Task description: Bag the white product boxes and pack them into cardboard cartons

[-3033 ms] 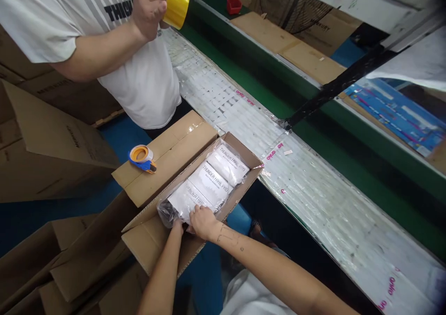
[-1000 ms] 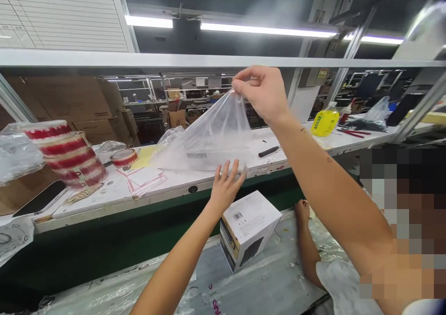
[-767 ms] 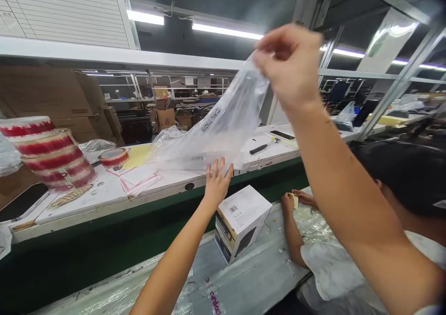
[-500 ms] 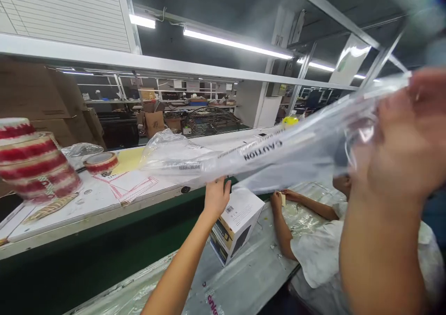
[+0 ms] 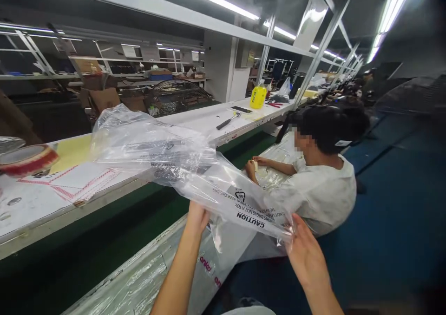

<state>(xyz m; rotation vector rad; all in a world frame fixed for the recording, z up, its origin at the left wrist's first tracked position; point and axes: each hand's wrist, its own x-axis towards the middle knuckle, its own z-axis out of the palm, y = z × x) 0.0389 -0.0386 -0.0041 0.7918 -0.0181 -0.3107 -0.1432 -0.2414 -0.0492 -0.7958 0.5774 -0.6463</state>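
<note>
Finding: the right hand (image 5: 308, 252), seen raised and blurred far to the right half a second ago, is now low and level with the left hand (image 5: 198, 216). Between the two hands, the clear plastic bag (image 5: 244, 203) is drawn out in front of the wearer, above the film-covered line (image 5: 139, 271), its CAUTION print upside down to the camera.

Grip, right: fingers closed on the bag's near edge. Grip, left: wrist and back of the hand lie against the film, but the fingers are hidden; how far they are closed cannot be told.

The far end of the plastic reaches a heap of similar film (image 5: 135, 138) on the tabletop (image 5: 202, 115); whether the two are separate cannot be told. The white carton seen on the line earlier cannot be made out behind the bag.

Assessment: the bag appears to have passed from a one-handed pull to two-handed handling. It looks loosely creased, and no open mouth can be confirmed. A co-worker (image 5: 324, 189) sits beyond the right hand, apart from the bag's handling.
</note>
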